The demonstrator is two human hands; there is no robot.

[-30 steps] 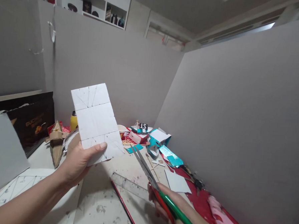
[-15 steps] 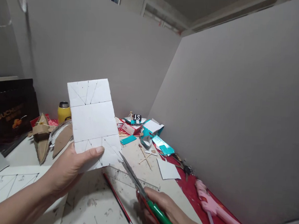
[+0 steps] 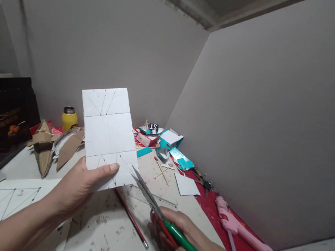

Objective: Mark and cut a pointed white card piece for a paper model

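My left hand (image 3: pixel 88 181) grips a white sheet of card (image 3: pixel 108 133) by its lower left, the thumb lying across the front. Pencil lines and slanting marks run over the top and bottom bands of the card. In my right hand (image 3: pixel 178 231) is a pair of scissors (image 3: pixel 149 195) with green and red handles, the fingers wrapped round them. The blade tips lie at the card's lower right edge; whether they have the card between them I cannot tell. On the table below the card lies a red and black pencil (image 3: pixel 131 219).
A pink glue gun (image 3: pixel 240 230) lies at the right on red cloth. Teal scraps (image 3: pixel 182 160), wooden sticks (image 3: pixel 161 172) and a white card piece (image 3: pixel 187 184) lie beyond my right hand. Behind the left hand are a cardboard boat (image 3: pixel 42 149), a yellow bottle (image 3: pixel 69 119) and a dark box (image 3: pixel 10 121).
The card has shifted slightly right in view, and the scissors' tips are now further onto its lower right edge. The background has moved a little with the head. Both hands keep their hold.
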